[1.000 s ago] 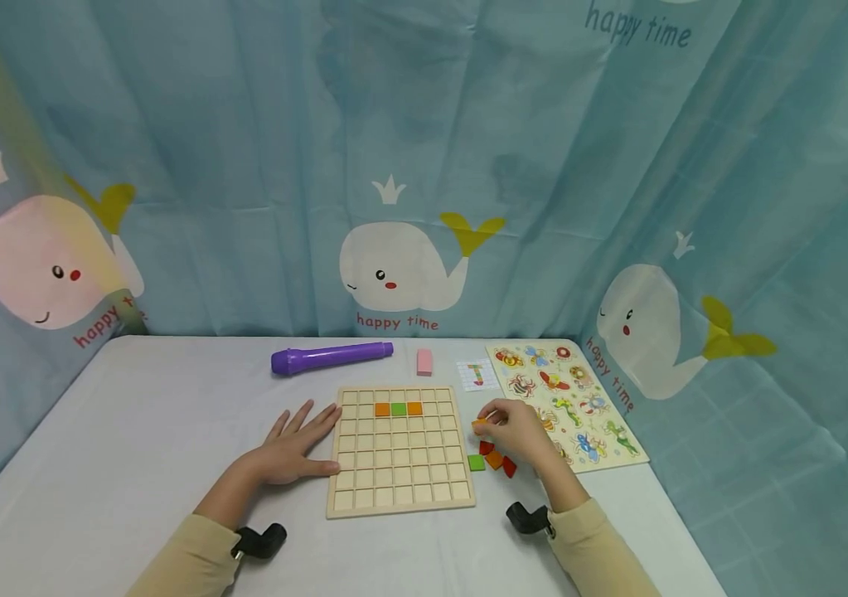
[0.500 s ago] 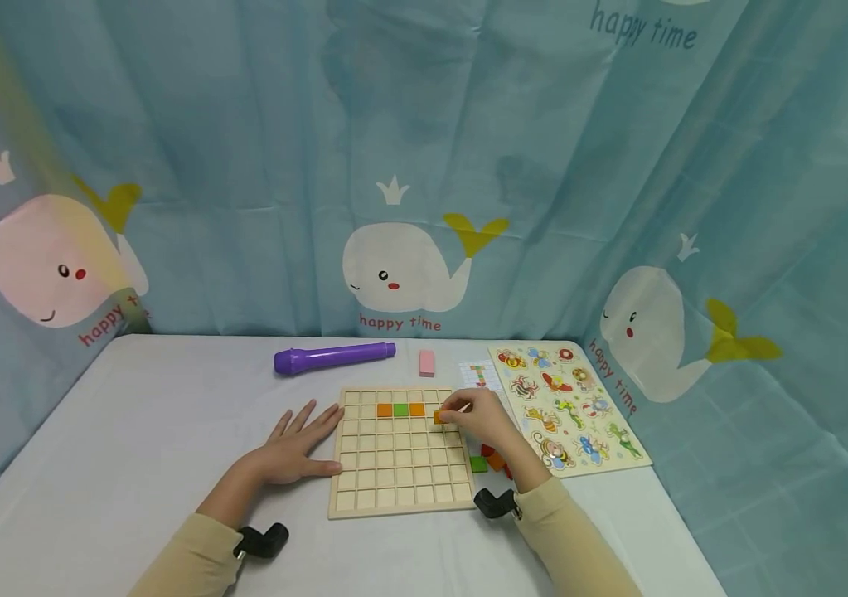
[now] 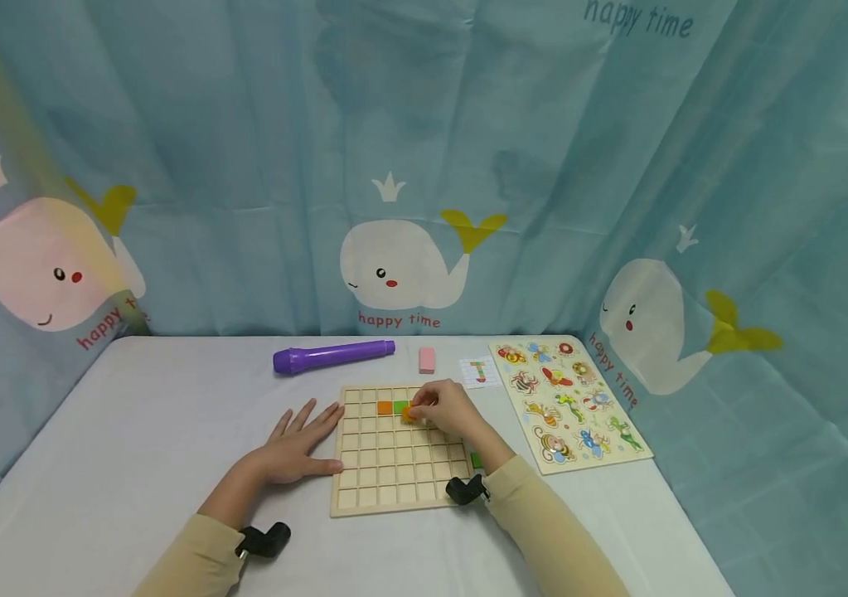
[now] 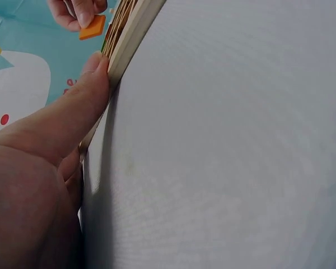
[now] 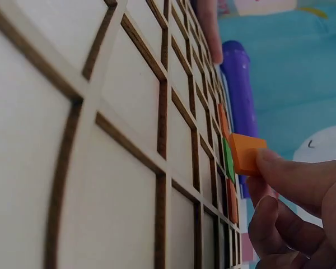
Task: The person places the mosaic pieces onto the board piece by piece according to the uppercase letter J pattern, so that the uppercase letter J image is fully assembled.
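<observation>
A wooden grid board (image 3: 386,479) lies on the table. My left hand (image 3: 288,454) has its fingers spread straight, thumb and fingertips against the board's left edge. My right hand (image 3: 449,408) pinches an orange square tile (image 5: 248,153) between thumb and finger, raised over the upper part of the board. In the grid's second row sit an orange tile (image 3: 385,408), a green tile (image 3: 400,406) and, partly hidden in the head view, another orange tile (image 5: 232,200). A loose green tile (image 3: 477,460) shows beside the board; my right forearm covers the space around it.
A purple microphone-shaped stick (image 3: 334,357) and a pink block (image 3: 427,361) lie behind the board. To the right are a small pattern card (image 3: 479,372) and an insect puzzle board (image 3: 573,406). A whale-print curtain (image 3: 259,166) hangs behind the table.
My right hand has carried the orange tile left, from the loose tiles beside the board to above the row of placed tiles. My left hand has stayed at the board's edge.
</observation>
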A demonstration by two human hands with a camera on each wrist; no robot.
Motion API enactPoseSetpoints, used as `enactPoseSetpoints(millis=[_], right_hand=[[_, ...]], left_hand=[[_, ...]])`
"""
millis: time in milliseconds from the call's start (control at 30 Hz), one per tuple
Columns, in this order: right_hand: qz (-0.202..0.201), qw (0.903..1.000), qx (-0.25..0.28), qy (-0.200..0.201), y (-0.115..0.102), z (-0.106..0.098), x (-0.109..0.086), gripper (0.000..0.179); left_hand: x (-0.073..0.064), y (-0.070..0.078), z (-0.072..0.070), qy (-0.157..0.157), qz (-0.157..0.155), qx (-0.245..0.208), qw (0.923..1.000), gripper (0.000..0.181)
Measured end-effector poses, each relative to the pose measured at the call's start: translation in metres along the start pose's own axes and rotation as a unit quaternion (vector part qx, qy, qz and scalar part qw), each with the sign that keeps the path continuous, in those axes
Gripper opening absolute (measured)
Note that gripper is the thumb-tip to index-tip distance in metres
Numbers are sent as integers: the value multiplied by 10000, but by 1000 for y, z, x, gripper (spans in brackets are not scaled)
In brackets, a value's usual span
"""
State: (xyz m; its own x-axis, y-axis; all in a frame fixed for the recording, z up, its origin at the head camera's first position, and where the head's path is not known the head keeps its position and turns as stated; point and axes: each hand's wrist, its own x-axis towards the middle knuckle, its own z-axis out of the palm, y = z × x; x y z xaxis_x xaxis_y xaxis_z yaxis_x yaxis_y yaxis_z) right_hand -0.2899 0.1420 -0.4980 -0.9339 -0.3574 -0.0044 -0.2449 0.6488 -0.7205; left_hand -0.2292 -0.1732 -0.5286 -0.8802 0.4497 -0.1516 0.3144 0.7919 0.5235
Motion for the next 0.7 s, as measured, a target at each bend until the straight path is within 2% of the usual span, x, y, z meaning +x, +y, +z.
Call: enactPoseSetpoints(millis=[433,700], right_hand=[[-88,9996,-225,-168,-4,11,7,9],[-75,9970,-735,-214,-8,15,6,7]], left_hand=[[0,0,-1,6,-13,-10,10000,103],[0,-1,0,15,-26,18,10000,104]])
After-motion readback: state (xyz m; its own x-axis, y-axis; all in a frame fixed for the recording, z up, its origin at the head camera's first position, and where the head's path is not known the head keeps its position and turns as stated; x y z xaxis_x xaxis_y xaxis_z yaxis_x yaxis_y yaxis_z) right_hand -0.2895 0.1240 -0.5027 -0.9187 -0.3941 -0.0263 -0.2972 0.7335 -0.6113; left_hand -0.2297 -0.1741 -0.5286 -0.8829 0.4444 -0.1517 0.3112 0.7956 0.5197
